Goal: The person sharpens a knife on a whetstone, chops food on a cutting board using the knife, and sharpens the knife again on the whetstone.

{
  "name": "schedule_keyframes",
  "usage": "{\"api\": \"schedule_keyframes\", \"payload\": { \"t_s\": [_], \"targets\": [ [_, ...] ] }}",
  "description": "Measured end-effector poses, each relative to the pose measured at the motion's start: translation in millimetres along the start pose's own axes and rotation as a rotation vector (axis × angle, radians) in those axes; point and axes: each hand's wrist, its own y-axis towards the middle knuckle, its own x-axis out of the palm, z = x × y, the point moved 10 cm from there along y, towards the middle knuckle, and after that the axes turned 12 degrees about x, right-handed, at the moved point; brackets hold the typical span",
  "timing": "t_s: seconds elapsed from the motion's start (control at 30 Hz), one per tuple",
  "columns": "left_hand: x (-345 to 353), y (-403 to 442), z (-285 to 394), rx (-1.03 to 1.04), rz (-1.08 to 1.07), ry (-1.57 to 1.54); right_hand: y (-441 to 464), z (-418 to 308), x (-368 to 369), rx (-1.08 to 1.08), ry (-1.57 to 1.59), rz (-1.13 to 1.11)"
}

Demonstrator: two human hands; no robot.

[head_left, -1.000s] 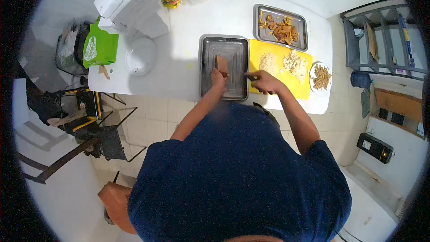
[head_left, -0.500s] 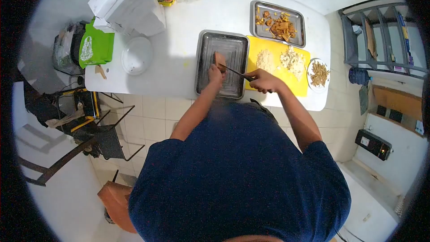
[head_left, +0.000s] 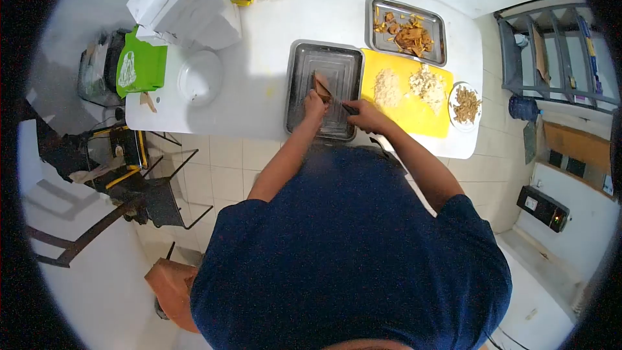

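Observation:
My left hand (head_left: 315,106) is closed around the lower end of a reddish-brown, block-like piece of food (head_left: 321,83), whose exact kind I cannot make out. It is over the dark metal tray (head_left: 341,65) in front of me. In my right hand (head_left: 367,118) is a knife (head_left: 350,109), gripped by its black handle. The blade points left toward the brown piece, close to my left fingers; whether it touches the piece is too small to tell.
Right of the tray lies a yellow cutting board (head_left: 403,107) with two piles of pale chopped food. Beyond it stands another metal tray (head_left: 443,42) with brown and yellow pieces. A plate (head_left: 476,118) of brown strips sits far right. Leftward are a clear round container (head_left: 197,78) and green bag (head_left: 149,68).
My right hand has drawn back slightly to the left and down, with the knife lower beside the brown piece. My left hand still grips the piece, which now looks more tilted.

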Motion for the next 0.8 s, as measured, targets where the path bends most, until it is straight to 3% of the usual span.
{"api": "schedule_keyframes", "payload": {
  "t_s": [0.07,0.17,0.27,0.37,0.47,0.5,0.6,0.7,0.8],
  "targets": [
    [-3,-6,-2,-0.037,0.119,-0.063,-11,19,-9,0.103,0.068,-0.086],
    [7,-14,8,-0.075,-0.04,-0.016,-20,5,-27,0.043,0.186,-0.102],
    [13,-7,9,-0.024,-0.129,-0.02,28,4,-27,-0.007,0.073,0.096],
    [18,-23,25,0.002,-0.062,-0.049,71,-6,-9,-0.471,-0.312,0.479],
    [10,-13,2,-0.045,-0.043,-0.085,36,-15,3,-0.16,-0.169,0.27],
    [11,-11,0,-0.06,-0.049,-0.111,63,15,17,-0.415,-0.162,0.443],
    [6,-9,-10,-0.074,-0.038,-0.138,-19,-1,6,0.025,0.069,0.002],
    [-1,-8,-11,-0.043,-0.027,-0.066,-27,13,-10,0.123,0.11,-0.121],
    [8,-22,14,-0.027,-0.03,-0.037,8,7,-24,-0.054,0.175,0.088]
  ]
}}
